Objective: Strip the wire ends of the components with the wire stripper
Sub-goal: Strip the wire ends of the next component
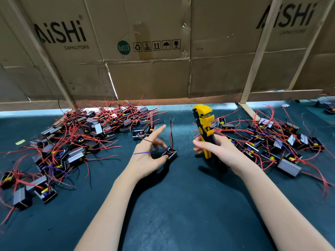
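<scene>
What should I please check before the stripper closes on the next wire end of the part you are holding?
1. Stripper in hand: ok. The right hand grips the handles of the yellow wire stripper, head pointing up.
2. Part held: ok. The left hand holds one small black part above the mat.
3. Wires reachable: ok. Its red wire and a black one stand upright, apart from both piles.
4. Wire in the stripper's head: not ok. The wires stand to the left of the head, not in it.
5. Wire ends bare or not: cannot tell, too small.
6. Purple wire: not ok. It crosses the left hand's fingers, pointing away from the stripper.
</scene>
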The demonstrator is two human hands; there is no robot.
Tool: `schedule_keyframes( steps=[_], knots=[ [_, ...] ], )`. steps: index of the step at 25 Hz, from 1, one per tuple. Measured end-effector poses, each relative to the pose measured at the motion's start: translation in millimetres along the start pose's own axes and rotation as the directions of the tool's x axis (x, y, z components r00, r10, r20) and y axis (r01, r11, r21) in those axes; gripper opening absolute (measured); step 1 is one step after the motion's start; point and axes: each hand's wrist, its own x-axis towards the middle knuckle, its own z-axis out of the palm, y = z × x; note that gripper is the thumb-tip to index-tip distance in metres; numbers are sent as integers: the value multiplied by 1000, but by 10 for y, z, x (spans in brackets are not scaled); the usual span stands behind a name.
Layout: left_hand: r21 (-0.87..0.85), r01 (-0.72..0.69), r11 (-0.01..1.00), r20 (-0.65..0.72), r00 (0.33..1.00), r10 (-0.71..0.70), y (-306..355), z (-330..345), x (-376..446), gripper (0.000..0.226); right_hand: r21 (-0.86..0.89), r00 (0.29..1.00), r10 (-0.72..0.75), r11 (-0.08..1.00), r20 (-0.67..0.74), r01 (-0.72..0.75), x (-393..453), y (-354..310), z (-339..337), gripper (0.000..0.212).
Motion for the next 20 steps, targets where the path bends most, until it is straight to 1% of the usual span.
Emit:
schedule_keyframes(
  steps=[1,2,5,8,10,15,16,18,20],
  knots=[
    [4,-18,1000,9,1000,18,26,13,1,78,-15,1000,-4,1000,20,4,-2,2,1,40],
    [4,-29,1000,20,999,29,43,22,2,75,-44,999,-9,999,32,11,-7,-2,6,39],
    [3,-32,999,42,999,32,81,21,-6,59,-132,1000,-25,991,16,27,-10,-3,52,49],
    [10,-30,1000,98,995,28,62,-49,-8,47,-156,1000,-25,987,-13,23,-9,-1,98,56],
    [20,-27,999,138,990,24,53,-69,-2,34,-138,999,-18,990,-31,14,-7,-4,89,60],
    [44,-71,996,123,990,66,49,-35,-6,29,-61,998,-22,998,-63,18,5,-9,94,68],
    [53,-84,995,117,990,77,45,-25,-5,27,-46,997,-19,999,-70,16,7,-10,93,67],
    [65,-92,994,105,991,85,38,2,8,27,-7,998,-4,1000,-58,4,0,-22,79,59],
    [66,-98,993,104,990,91,34,23,24,29,62,999,26,998,20,-27,-11,-32,78,53]
  ],
)
